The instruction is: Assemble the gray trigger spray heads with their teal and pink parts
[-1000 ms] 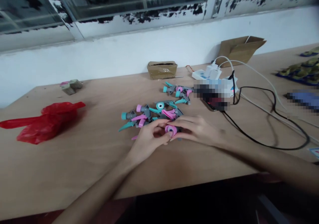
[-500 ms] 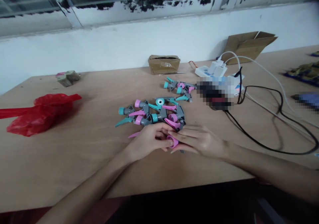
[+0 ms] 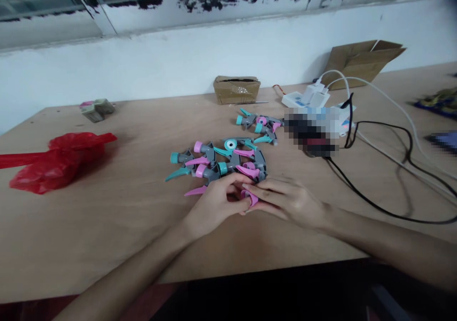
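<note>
Between my two hands, close to the table's front, is a spray trigger head with a pink collar (image 3: 252,198). My left hand (image 3: 217,202) pinches it from the left, with thumb and fingers at the collar. From the right, my right hand (image 3: 291,199) closes its fingers over the same piece, and most of its body is hidden by them. Just beyond the hands lies a pile of grey trigger spray heads (image 3: 233,161) with pink or teal collars and levers. A smaller group of spray heads (image 3: 262,128) rests farther back.
On the left sits a red plastic bag (image 3: 59,164). Along the wall stand a small cardboard box (image 3: 237,91) and an open carton (image 3: 357,66). A white power strip (image 3: 294,100) with plugs and a black cable (image 3: 357,202) occupy the right side of the wooden table (image 3: 117,235).
The pink collar has turned and tilted slightly between my fingers, and my left fingers have shifted around it. The view has moved slightly; the pile stays as it was.
</note>
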Demonstrator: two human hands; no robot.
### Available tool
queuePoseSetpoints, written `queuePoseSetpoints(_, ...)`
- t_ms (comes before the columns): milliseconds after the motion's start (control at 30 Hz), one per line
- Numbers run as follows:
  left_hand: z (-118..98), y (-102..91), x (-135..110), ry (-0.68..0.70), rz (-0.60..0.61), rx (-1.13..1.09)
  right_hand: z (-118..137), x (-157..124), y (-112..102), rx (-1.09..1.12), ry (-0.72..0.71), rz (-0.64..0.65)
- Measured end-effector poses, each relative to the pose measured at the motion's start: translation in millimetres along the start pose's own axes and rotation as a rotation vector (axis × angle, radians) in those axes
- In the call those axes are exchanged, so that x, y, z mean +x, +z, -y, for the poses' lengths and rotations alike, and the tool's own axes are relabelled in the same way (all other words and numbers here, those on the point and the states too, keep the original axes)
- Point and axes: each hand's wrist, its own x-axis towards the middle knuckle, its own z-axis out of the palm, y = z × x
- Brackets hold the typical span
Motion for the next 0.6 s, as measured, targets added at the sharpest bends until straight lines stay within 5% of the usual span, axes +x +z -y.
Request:
queuePoseSetpoints(167, -1.2, 3.1, -0.8, 0.066, -0.115, 0.256, -0.2, 0.8, -0.1, -0.012, 0.002, 0.012)
queuePoseSetpoints(333, -2.7, 6.1, -1.4, 0.060, -0.102, 0.364, -1.0, 0.3, -0.2, -0.048, -0.009, 0.035)
queuePoseSetpoints(600, -7.9, -3.0, -3.8, 0.021, 0.015, 0.053, 1.5, 0.2, -3.5, -0.019, 0.011, -0.016)
